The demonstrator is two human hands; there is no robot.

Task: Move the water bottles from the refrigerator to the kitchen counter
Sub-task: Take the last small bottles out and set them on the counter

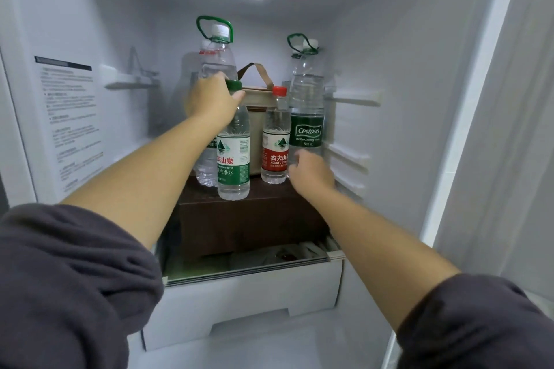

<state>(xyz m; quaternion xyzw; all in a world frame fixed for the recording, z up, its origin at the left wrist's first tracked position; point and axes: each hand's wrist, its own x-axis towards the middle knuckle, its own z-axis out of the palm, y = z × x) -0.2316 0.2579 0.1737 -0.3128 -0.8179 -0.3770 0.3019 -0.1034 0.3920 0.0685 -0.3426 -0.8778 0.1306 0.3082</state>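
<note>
The small clear plastic water bottle with green cap and label (233,156) is upright at the front of a dark brown box (248,219) inside the white refrigerator (389,54), and the outstretched left hand (211,99) curls round its neck. The right hand (310,172) reaches low beside the small red-capped bottle (274,144) and the tall green-labelled bottle (306,105); whether it grips either cannot be told. Four bottles show plainly, two small and two tall, with the second tall bottle (215,57) behind the left hand.

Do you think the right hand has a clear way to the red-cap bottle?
Probably yes: the right hand is just beside the red-cap bottle, and nothing stands between them.
</note>
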